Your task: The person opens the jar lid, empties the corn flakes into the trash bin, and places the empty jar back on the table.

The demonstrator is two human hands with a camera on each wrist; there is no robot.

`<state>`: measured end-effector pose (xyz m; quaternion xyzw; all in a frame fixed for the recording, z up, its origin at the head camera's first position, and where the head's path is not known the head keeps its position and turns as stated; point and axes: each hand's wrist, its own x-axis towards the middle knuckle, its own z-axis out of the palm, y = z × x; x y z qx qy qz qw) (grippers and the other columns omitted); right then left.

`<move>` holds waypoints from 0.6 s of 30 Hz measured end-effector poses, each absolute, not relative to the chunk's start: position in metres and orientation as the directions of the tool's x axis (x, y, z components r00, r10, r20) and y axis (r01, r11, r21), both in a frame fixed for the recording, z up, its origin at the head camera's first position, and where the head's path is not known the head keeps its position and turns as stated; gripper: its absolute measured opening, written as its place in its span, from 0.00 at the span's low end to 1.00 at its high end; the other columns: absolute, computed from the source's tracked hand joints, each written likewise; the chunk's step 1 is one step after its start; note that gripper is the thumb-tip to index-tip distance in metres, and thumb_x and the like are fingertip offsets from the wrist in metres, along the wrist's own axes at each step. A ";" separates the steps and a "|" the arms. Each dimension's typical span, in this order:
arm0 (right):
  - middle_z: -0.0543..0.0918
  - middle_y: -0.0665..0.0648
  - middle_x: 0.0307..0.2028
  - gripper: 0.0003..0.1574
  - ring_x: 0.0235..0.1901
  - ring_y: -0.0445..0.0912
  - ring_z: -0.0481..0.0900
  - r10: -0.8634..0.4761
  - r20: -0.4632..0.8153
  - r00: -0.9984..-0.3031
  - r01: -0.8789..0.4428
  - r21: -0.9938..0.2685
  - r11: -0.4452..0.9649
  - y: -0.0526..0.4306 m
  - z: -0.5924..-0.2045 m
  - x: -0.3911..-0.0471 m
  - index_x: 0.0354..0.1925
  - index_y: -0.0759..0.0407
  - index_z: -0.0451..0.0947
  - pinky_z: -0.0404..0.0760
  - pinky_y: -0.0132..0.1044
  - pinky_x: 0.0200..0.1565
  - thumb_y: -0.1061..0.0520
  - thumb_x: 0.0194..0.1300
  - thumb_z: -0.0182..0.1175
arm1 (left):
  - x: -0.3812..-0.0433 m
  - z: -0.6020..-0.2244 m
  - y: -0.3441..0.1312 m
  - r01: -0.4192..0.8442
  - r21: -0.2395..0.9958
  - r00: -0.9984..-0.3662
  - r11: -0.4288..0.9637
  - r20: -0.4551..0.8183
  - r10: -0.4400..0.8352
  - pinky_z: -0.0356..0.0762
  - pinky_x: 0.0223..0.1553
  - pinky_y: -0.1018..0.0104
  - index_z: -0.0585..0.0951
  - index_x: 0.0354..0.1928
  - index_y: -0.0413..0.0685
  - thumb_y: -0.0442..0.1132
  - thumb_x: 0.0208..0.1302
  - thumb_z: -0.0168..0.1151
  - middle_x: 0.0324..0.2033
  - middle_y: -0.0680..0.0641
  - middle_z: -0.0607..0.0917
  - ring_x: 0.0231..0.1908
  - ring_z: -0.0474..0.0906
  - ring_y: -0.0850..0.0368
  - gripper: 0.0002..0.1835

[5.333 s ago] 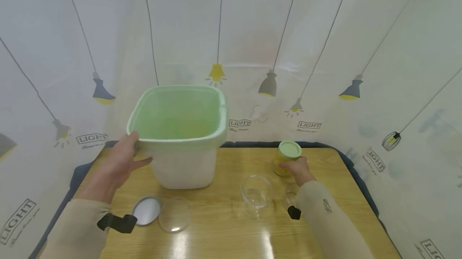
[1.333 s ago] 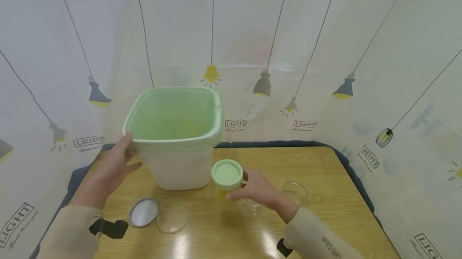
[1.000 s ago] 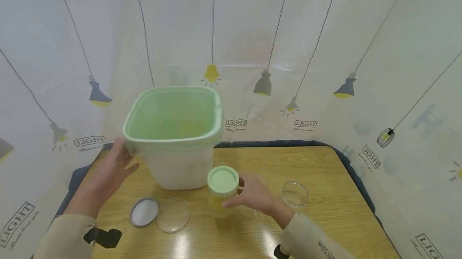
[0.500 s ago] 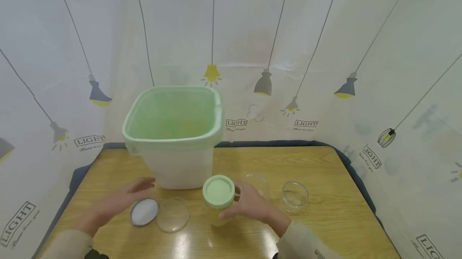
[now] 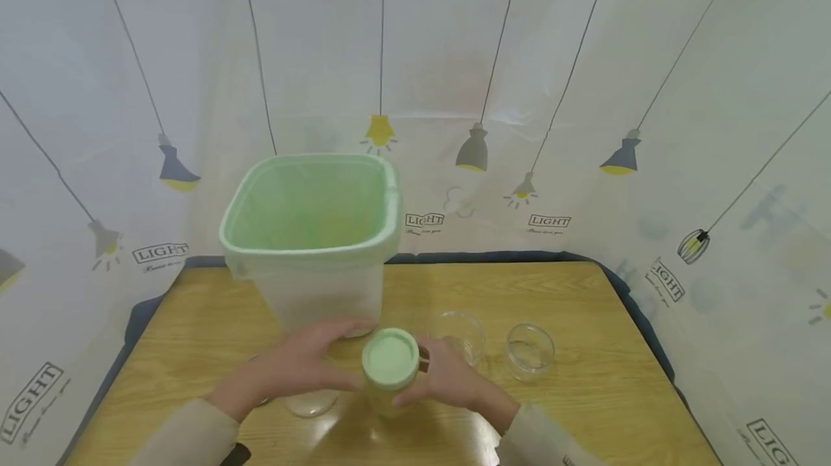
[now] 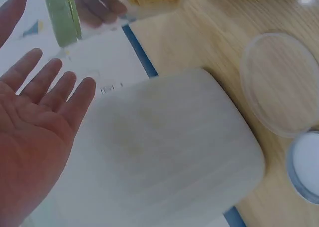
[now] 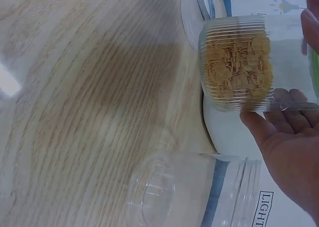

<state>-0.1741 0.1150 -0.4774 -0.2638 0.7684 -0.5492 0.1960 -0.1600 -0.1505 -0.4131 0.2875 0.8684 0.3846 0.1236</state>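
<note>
My right hand (image 5: pixel 451 376) grips a ribbed clear jar (image 7: pixel 237 67) by its side. The jar has a pale green lid (image 5: pixel 391 358) and holds golden flaky pieces in its lower half. It stands upright, above the table in the right wrist view. My left hand (image 5: pixel 305 361) is on the jar's other side, fingers extended and thumb apart; the left wrist view shows its fingers (image 6: pixel 60 87) straight, holding nothing. Just behind my left hand is a white bin (image 5: pixel 324 296) with a green rim and interior.
A clear lidless jar (image 5: pixel 464 336) and a small clear glass bowl (image 5: pixel 530 350) stand right of the held jar. A clear disc-shaped lid (image 6: pixel 281 85) and a silver-rimmed lid (image 6: pixel 306 164) lie on the wooden table (image 5: pixel 584 408), partly behind my left hand. Printed sheeting surrounds the table.
My right hand has brought the green-lidded jar from the table's back right to the front middle. My left hand has let go of the bin and moved right, up beside the jar.
</note>
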 end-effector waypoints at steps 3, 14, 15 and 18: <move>0.80 0.44 0.58 0.46 0.61 0.44 0.76 -0.638 -0.011 -0.770 -0.185 -0.953 0.240 0.116 -0.480 -0.173 0.63 0.40 0.71 0.74 0.46 0.66 0.55 0.46 0.78 | -0.162 -0.409 -0.137 0.561 0.639 -0.732 0.527 0.085 0.676 0.68 0.67 0.46 0.70 0.68 0.64 0.60 0.49 0.72 0.66 0.58 0.73 0.66 0.70 0.52 0.42; 0.75 0.45 0.62 0.49 0.61 0.42 0.75 -0.693 -0.027 -0.720 -0.161 -0.965 0.205 0.122 -0.481 -0.174 0.67 0.39 0.65 0.71 0.44 0.68 0.52 0.50 0.76 | -0.164 -0.399 -0.107 0.691 0.459 -0.641 0.559 0.031 0.767 0.72 0.65 0.50 0.73 0.65 0.69 0.51 0.47 0.76 0.69 0.55 0.71 0.67 0.69 0.54 0.40; 0.75 0.45 0.62 0.49 0.61 0.42 0.74 -0.697 -0.028 -0.717 -0.162 -0.965 0.205 0.122 -0.481 -0.174 0.67 0.39 0.65 0.71 0.43 0.68 0.52 0.50 0.76 | -0.164 -0.398 -0.104 0.694 0.453 -0.637 0.560 0.023 0.770 0.72 0.65 0.50 0.74 0.65 0.69 0.51 0.47 0.77 0.69 0.55 0.71 0.67 0.69 0.54 0.39; 0.75 0.45 0.61 0.49 0.59 0.42 0.76 -0.699 -0.019 -0.715 -0.173 -0.964 0.203 0.123 -0.481 -0.175 0.67 0.40 0.65 0.73 0.37 0.66 0.53 0.49 0.77 | -0.164 -0.399 -0.099 0.716 0.414 -0.626 0.562 0.025 0.779 0.75 0.63 0.51 0.75 0.63 0.70 0.51 0.46 0.77 0.68 0.55 0.72 0.66 0.70 0.54 0.37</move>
